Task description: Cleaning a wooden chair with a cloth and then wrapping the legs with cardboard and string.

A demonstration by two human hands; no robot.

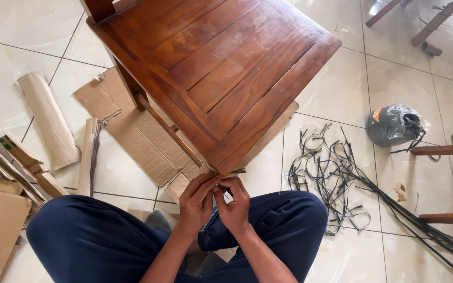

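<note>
One wooden chair (221,73) stands on the tiled floor (342,89). Two hands, a left hand (196,202) and a right hand (234,205), meet at its front corner. One grey plastic bag (394,124) lies to the right. One tangle of dark strips (331,178) spreads beside it. Several cardboard pieces (132,136) lie on the left.

both hands (216,202) together, fingers (205,183) pinched.

Wooden chair (226,73) close ahead, cardboard (137,139) left, strap tangle (331,178) right, bare tiles (342,89) beyond
</note>
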